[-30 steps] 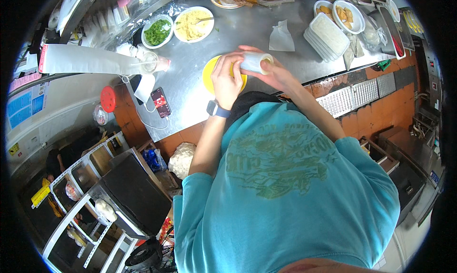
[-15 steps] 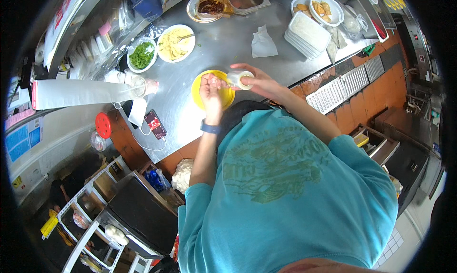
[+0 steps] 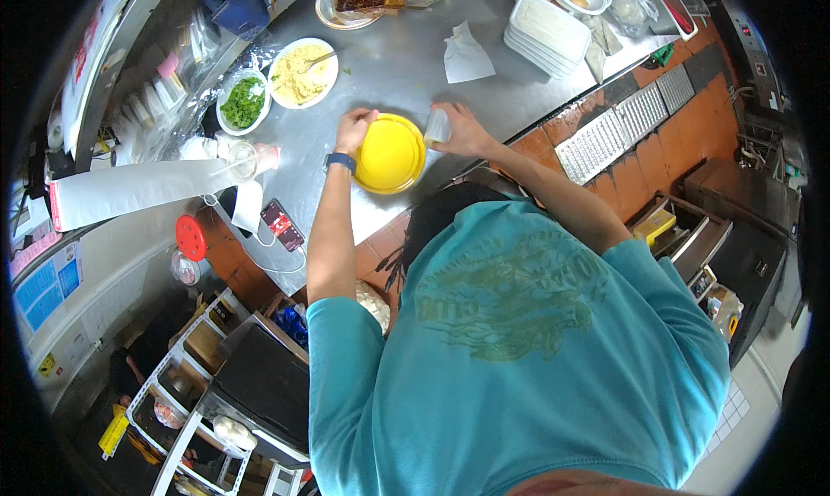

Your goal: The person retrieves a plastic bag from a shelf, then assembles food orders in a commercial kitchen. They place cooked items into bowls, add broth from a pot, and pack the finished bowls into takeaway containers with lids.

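Note:
A round yellow dish or lid with a raised rim (image 3: pixel 391 154) lies on the steel counter in front of me. My left hand (image 3: pixel 352 131), with a dark blue band at the wrist, is at the upper left of its rim, fingers bent and thumb on the edge. Whether it grips anything besides the rim is hidden. To the right of the dish, my right hand (image 3: pixel 462 133) is closed around a small translucent cylinder (image 3: pixel 437 127). I cannot tell whether this is a roll of clear tape or a small cup.
Behind the dish stand a bowl of chopped greens (image 3: pixel 243 103) and a bowl of pale yellow mash (image 3: pixel 298 76) with a spoon. A paper napkin (image 3: pixel 467 55) and stacked white containers (image 3: pixel 546 38) lie farther right. A phone (image 3: pixel 282 225) with a cable rests near the left edge.
My hands have moved apart. The left went from over the yellow dish to its upper left rim. The right moved the cylinder off to the dish's right and turned it.

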